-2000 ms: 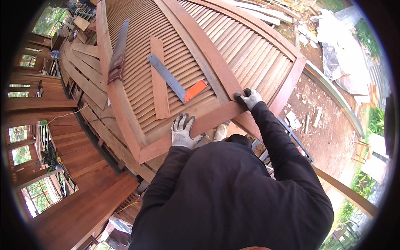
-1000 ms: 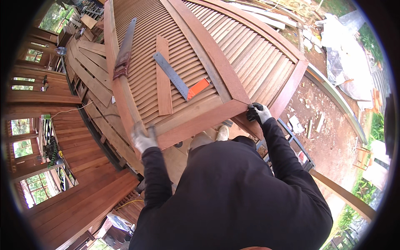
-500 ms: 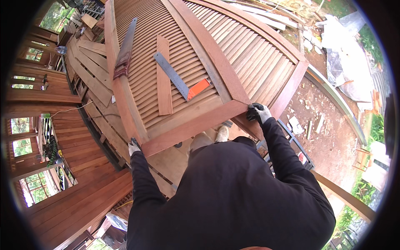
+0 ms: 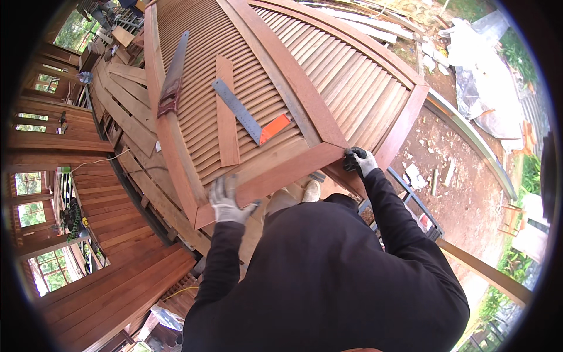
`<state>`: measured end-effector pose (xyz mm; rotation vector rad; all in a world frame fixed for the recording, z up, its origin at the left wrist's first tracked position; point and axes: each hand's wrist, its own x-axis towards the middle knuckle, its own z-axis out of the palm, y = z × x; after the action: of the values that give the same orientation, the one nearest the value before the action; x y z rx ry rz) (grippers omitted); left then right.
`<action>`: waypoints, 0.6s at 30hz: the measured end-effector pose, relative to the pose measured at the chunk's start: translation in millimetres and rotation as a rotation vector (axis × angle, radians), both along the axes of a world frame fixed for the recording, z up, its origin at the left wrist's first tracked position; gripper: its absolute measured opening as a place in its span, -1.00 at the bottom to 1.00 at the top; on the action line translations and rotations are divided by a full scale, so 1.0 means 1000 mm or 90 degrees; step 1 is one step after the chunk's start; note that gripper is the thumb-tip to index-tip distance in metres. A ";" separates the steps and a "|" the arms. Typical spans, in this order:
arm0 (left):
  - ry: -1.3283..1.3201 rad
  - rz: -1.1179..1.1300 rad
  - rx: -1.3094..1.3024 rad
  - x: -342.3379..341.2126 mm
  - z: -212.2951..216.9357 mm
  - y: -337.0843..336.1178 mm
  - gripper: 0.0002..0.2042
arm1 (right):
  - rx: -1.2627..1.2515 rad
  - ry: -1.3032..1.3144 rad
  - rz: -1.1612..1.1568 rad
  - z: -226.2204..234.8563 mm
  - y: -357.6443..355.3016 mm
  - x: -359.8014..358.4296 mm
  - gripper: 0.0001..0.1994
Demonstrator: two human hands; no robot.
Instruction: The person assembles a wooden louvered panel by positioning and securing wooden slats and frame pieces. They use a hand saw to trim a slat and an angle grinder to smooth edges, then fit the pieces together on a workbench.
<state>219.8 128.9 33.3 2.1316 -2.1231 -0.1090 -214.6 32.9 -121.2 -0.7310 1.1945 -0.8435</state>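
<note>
Two wooden louvered panels lie before me, a nearer one (image 4: 275, 170) and another (image 4: 404, 126) at its right. Over the near rail my left hand (image 4: 227, 200), in a pale glove, lies with fingers spread and thumb apart. Curled at the near right corner of the nearer panel is my right hand (image 4: 360, 161), its glove pale with dark fingers. Across the slats rest a handsaw (image 4: 175, 76) with a dark red handle, a thin wooden strip (image 4: 227, 111) and a try square (image 4: 241, 115) with an orange stock.
Wooden planks (image 4: 132, 120) lie left of the panels, beside a plank wall (image 4: 111, 217) with window openings. At right is bare earth with scraps (image 4: 437, 141), a curved rail (image 4: 478, 144) and plastic sheeting (image 4: 475, 76). My shoe (image 4: 312, 190) shows below the panel.
My left hand has moved right from the panel's left corner onto the near rail, its fingers now spread. My right hand stays at the right corner. The view has shifted slightly.
</note>
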 end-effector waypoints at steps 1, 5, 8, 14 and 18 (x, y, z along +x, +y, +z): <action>0.008 -0.038 0.012 -0.006 -0.011 -0.004 -0.11 | 0.007 -0.027 -0.011 -0.002 0.001 -0.002 -0.82; 0.029 -0.122 0.017 -0.005 -0.059 -0.008 -0.16 | -0.021 -0.027 -0.015 -0.002 0.006 -0.001 -0.81; 0.044 -0.119 -0.001 -0.001 -0.065 -0.003 -0.19 | -0.058 0.009 -0.008 -0.005 0.006 0.005 -0.80; 0.041 -0.086 0.029 0.000 -0.047 -0.001 -0.20 | -0.064 0.171 -0.015 -0.032 0.006 0.009 -0.86; 0.017 -0.055 0.109 0.001 -0.056 0.008 -0.16 | -0.038 0.135 -0.033 -0.020 0.015 0.022 -0.82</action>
<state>221.2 136.6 -22.8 2.1130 -2.2664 -0.3368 -192.7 47.9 -141.2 -0.8581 1.3870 -0.8633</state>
